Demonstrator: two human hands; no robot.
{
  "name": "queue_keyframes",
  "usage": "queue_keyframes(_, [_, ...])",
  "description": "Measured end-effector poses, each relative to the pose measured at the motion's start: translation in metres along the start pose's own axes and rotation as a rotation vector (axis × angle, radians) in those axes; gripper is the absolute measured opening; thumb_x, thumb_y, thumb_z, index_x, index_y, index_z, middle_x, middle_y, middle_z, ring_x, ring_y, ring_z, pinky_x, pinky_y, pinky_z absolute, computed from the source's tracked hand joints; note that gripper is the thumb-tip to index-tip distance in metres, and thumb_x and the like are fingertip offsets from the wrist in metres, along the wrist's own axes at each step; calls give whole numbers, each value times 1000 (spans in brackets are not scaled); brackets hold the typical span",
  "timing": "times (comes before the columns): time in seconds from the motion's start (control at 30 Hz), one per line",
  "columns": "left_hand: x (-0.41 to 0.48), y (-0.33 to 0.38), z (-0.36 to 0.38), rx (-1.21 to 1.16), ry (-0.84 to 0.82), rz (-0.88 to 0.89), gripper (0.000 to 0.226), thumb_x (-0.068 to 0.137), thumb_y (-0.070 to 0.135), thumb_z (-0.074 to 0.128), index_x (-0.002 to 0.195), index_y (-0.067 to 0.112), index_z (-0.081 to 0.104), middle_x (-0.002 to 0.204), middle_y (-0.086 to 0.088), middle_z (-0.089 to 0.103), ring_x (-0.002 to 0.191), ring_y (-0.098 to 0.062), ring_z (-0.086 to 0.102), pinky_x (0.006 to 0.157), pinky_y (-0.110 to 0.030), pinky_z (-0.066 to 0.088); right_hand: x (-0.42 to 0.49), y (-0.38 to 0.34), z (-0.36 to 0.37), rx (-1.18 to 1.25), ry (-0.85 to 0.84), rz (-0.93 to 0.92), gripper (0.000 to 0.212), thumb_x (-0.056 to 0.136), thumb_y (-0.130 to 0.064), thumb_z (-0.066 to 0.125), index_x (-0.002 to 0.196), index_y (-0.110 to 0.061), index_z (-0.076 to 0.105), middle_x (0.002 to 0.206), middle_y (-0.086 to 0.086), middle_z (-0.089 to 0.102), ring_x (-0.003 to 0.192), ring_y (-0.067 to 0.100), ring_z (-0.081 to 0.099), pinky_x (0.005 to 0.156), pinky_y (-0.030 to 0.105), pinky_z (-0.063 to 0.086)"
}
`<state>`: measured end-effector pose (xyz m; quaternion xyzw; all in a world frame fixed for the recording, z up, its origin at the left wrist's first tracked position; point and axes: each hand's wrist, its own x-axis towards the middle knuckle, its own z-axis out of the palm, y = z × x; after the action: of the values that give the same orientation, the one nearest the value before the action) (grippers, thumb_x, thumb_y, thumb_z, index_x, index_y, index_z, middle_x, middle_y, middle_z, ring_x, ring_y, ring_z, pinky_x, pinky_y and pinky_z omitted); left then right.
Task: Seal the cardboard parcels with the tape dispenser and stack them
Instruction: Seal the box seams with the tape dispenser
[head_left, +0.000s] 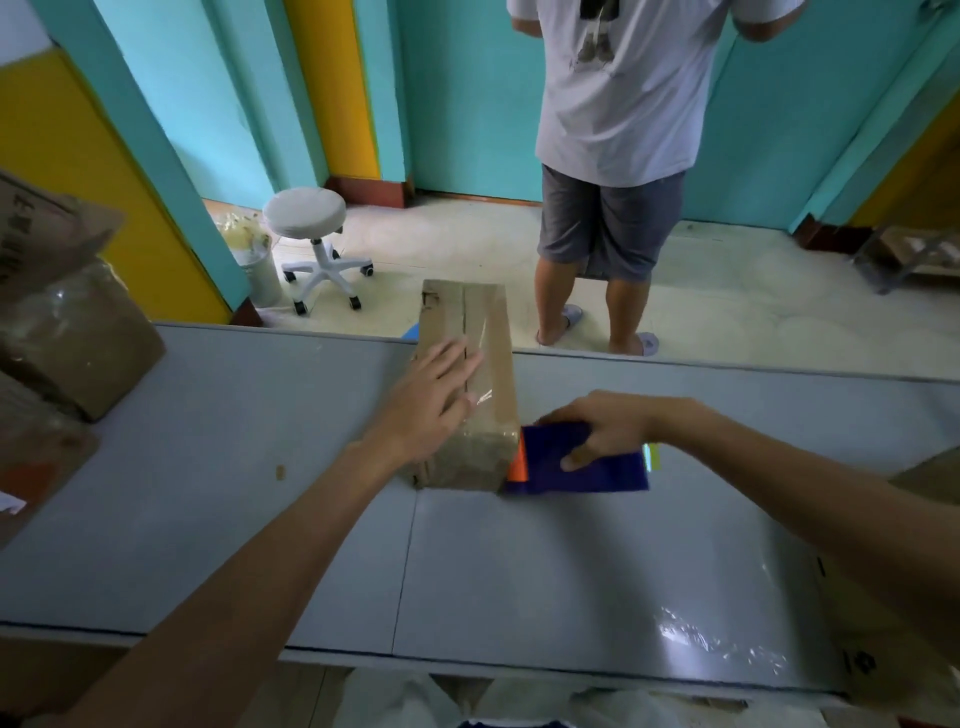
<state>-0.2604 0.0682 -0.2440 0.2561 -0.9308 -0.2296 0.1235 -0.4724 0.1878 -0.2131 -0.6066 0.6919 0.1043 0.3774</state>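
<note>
As the head view shows it, the parcel (493, 332) lies on the grey table (260, 467) with its long axis running straight away from the person, far end toward the table's far edge. The left hand (431, 400) presses flat on its top, fingers straight. The right hand (602, 426) grips the blue tape dispenser (613, 475) against the parcel's near right corner, so any pull would likely follow that axis, toward the person.
</note>
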Motion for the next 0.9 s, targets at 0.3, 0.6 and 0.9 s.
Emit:
queue_keyframes(0.3, [7, 21, -33, 343, -248, -39, 102, 65, 87, 9, 149, 29, 9, 158, -2, -6, 143, -16, -13, 107, -55, -17, -24, 22, -27, 150, 127, 115, 63, 88, -30, 63, 142, -33, 30, 126, -4, 52, 104, 12, 50, 75, 24, 46])
queue_keyframes(0.6, [7, 22, 1, 731, -219, 352, 55, 91, 60, 18, 140, 40, 32, 156, -5, 16, 144, -26, 10, 104, -68, 15, -36, 34, -16, 299, 350, 186, 66, 88, -37, 62, 145, -31, 29, 129, 1, 51, 97, 13, 48, 64, 16, 39])
queue_keyframes(0.9, [2, 27, 11, 764, 34, 451, 48, 86, 57, 32, 93, 22, 63, 115, -6, 65, 115, -30, 57, 84, -59, 47, -27, 17, -13, 390, 394, 158, 66, 87, -36, 64, 143, -31, 31, 123, -3, 52, 100, 15, 51, 64, 20, 44])
